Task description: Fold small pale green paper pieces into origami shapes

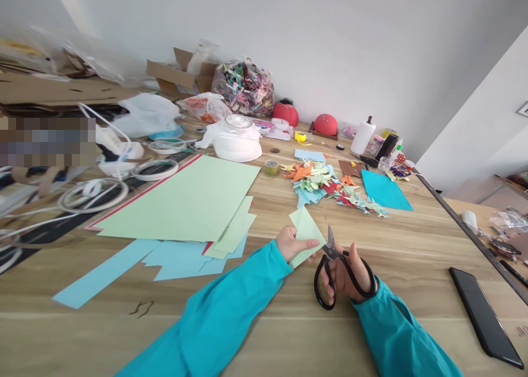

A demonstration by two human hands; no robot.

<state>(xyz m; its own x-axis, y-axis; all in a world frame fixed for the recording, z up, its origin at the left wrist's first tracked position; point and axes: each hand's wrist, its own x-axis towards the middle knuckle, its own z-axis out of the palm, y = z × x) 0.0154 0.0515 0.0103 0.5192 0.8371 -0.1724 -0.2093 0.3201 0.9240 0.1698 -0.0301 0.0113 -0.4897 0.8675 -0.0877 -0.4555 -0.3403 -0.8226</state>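
My left hand (292, 244) pinches a small light green piece of paper (306, 229) just above the wooden table (412, 245). My right hand (350, 275) grips black-handled scissors (335, 269), fingers through the loops, blades pointing up and touching the paper's right edge. Both arms wear teal sleeves. A pile of small cut paper shapes (330, 187) in orange, green, red and blue lies beyond the hands.
Large light green sheets (185, 198) and blue paper strips (165, 258) lie to the left. A teal sheet (385, 190) sits far right, a black phone (484, 316) near right. Tape rolls (154, 169), a white pot (237, 138), bags and boxes crowd the back.
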